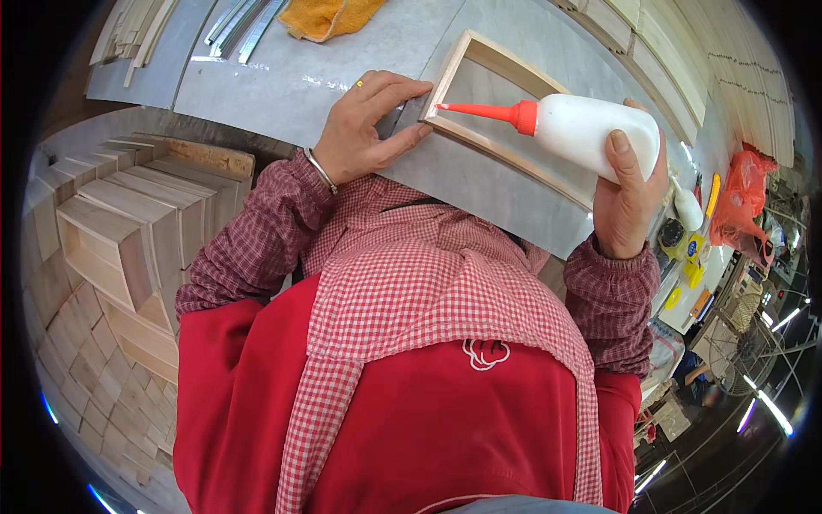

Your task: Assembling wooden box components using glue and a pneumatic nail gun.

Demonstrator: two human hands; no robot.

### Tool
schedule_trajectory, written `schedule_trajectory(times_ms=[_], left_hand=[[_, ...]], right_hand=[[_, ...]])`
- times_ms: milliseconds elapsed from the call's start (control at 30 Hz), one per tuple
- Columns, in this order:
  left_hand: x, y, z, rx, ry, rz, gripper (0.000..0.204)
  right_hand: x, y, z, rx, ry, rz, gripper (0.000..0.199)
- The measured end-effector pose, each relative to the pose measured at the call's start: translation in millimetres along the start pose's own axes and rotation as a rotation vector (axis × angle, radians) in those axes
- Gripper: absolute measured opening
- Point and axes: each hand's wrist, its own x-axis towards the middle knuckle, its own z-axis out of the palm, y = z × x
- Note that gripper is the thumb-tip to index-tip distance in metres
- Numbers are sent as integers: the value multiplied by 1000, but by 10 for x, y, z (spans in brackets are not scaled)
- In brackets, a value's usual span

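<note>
A white glue bottle (582, 128) with a long red nozzle lies tilted in my right hand (629, 184), whose thumb and fingers wrap round its body. Its tip meets the near left corner of a rectangular wooden frame (514, 160), where a little white shows. The frame rests on the grey tabletop (342, 68) near the front edge. At that same corner, my left hand (370, 120) has its thumb and fingers against the frame's left end, steadying it. The bottle hides part of the frame's right side.
An orange cloth (330, 17) and metal strips (244, 24) lie at the back left. Stacked wooden boxes (128, 231) stand on the left. To the right are a red plastic bag (741, 201), a smaller white bottle (687, 206) and yellow tape dispensers (693, 257). Long wooden boards (651, 60) line the back right.
</note>
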Motion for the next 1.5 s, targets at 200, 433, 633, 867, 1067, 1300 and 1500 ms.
schedule_trajectory(times_ms=[200,433,633,867,1067,1300,1500], left_hand=[[6,6,1,6,12,13,42],[13,34,-7,0,17,-1,41],[19,48,-13,6,15,-12,40],[29,69,-14,4,-3,-33,40],[35,78,-16,2,-1,-37,42],[31,100,-4,0,-11,-68,43],[47,115,-14,54,-39,-81,43]], right_hand=[[118,-18,-2,12,5,-26,53],[334,-39,14,61,51,-62,51],[551,-53,26,89,71,-98,49],[598,-47,-30,82,98,-108,47],[520,27,-334,84,138,-69,48],[344,75,-732,114,253,-57,46],[180,148,-1143,93,358,-76,44]])
